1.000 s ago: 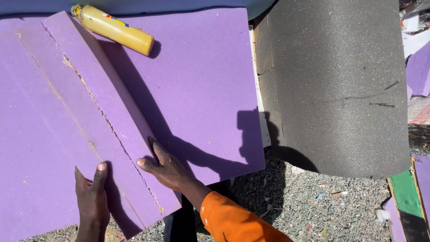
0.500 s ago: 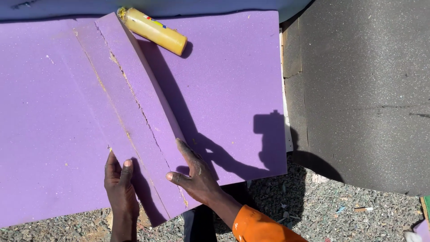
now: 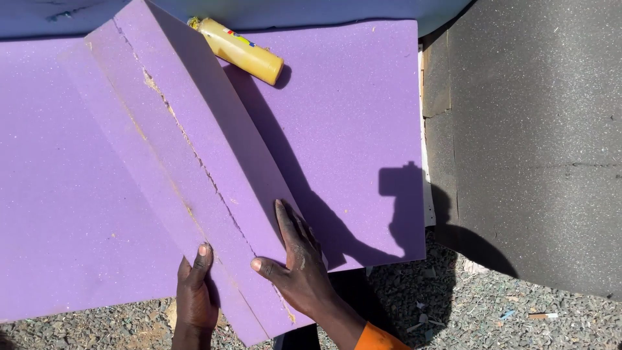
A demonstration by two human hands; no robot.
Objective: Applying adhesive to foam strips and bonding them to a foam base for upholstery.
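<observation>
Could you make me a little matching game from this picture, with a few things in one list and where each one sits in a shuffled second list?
Things:
1. yellow bottle
2. left hand
3. right hand
4. dark grey foam slab

Places:
A. flat on the raised purple foam strip, right of the seam
B. right of the purple foam sheet
C. lying near the sheet's top edge
D. at the strip's near edge, left of the seam

Pairs: 1-C, 2-D, 3-A, 4-B

I see open purple foam [image 3: 350, 129] right of my hands, raised folded ridge [image 3: 194, 149] blocking leftward, yellow bottle [image 3: 240, 50] far up.
</observation>
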